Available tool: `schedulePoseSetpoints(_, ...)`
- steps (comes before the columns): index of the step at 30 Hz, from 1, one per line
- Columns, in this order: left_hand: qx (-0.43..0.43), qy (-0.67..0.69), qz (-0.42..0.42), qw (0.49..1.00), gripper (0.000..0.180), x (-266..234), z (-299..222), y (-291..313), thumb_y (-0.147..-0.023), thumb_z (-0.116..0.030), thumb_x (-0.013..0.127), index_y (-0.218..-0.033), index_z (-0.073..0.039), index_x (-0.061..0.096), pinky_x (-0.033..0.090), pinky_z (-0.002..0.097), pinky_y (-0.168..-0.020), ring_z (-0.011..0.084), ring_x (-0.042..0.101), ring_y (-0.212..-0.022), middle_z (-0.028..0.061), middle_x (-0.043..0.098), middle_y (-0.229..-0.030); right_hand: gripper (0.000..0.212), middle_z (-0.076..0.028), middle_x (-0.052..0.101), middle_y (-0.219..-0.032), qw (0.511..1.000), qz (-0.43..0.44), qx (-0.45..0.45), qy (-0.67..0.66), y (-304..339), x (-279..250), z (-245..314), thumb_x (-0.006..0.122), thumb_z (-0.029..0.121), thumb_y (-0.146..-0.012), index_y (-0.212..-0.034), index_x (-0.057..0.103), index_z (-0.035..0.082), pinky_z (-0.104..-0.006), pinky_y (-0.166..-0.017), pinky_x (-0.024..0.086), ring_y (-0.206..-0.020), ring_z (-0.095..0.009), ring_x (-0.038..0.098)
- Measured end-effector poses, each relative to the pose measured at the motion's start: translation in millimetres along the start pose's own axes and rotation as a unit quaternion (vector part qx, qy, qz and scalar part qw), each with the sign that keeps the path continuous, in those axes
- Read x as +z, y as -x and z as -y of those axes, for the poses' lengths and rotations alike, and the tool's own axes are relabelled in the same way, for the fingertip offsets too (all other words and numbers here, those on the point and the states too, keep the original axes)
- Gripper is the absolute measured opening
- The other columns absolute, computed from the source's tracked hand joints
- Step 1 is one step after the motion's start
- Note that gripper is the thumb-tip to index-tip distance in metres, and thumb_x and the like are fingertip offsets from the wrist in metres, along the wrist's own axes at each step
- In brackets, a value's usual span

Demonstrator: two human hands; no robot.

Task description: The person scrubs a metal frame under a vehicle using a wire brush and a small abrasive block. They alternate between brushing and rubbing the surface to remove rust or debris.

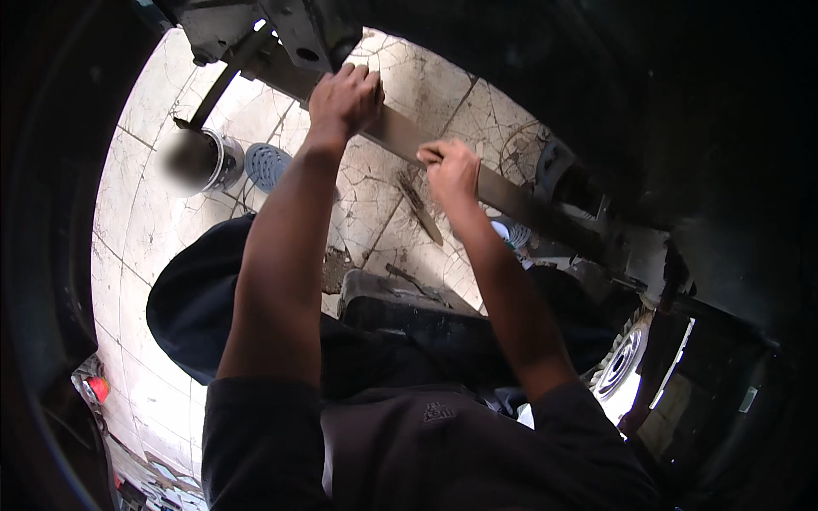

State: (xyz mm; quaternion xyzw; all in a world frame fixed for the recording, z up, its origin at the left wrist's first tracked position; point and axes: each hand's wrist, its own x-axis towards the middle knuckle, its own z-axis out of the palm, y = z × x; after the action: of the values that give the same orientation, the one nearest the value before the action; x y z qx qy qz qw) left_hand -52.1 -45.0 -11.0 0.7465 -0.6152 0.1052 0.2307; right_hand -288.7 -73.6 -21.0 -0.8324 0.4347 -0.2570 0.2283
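Observation:
A long, flat-faced metal beam (399,134) runs slantwise in front of me, from the upper left down to the right. My left hand (345,100) is closed over it near a dark metal bracket (298,30), fingers bent around the far side and their tips hidden. Farther right along the beam, my right hand (452,170) is closed in a fist, thumb against the fingers. Whether it holds something small cannot be made out. Below the beam, a narrow, dirty strip (419,209) lies on the tiles between my arms.
Cracked, pale tiles (136,204) form the floor. At left stand a light bucket (228,162) and a blue-grey round slotted piece (267,166). A dark box-like thing (400,298) lies before my knees. Dark vehicle parts surround the top and right; a wheel (620,364) is at lower right.

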Motion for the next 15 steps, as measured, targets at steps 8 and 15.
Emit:
schedulePoseSetpoints(8, 0.005, -0.015, -0.003, 1.0, 0.017, -0.2, 0.9, -2.2, -0.093, -0.027, 0.066, -0.088, -0.012, 0.071, 0.051, 0.0383, -0.094, 0.0243, 0.068, -0.099, 0.0062, 0.072, -0.096, 0.005, -0.017, 0.073, -0.083, 0.998, 0.039, 0.032, -0.027, -8.6, -1.6, 0.5, 0.079, 0.01, -0.081, -0.085, 0.081, 0.008, -0.0449, -0.078, 0.054, -0.081, -0.035, 0.07)
schedulePoseSetpoints(15, 0.023, -0.015, -0.036, 0.999, 0.017, 4.4, 0.5, -2.8, -0.092, -0.027, 0.066, -0.086, -0.012, 0.07, 0.052, 0.0383, -0.093, 0.0242, 0.069, -0.098, 0.0054, 0.071, -0.095, 0.006, -0.017, 0.074, -0.081, 0.999, -0.017, 0.025, -0.017, -29.2, -1.0, -6.7, 0.08, 0.008, -0.078, -0.084, 0.081, 0.009, -0.0439, -0.075, 0.056, -0.079, -0.034, 0.072)
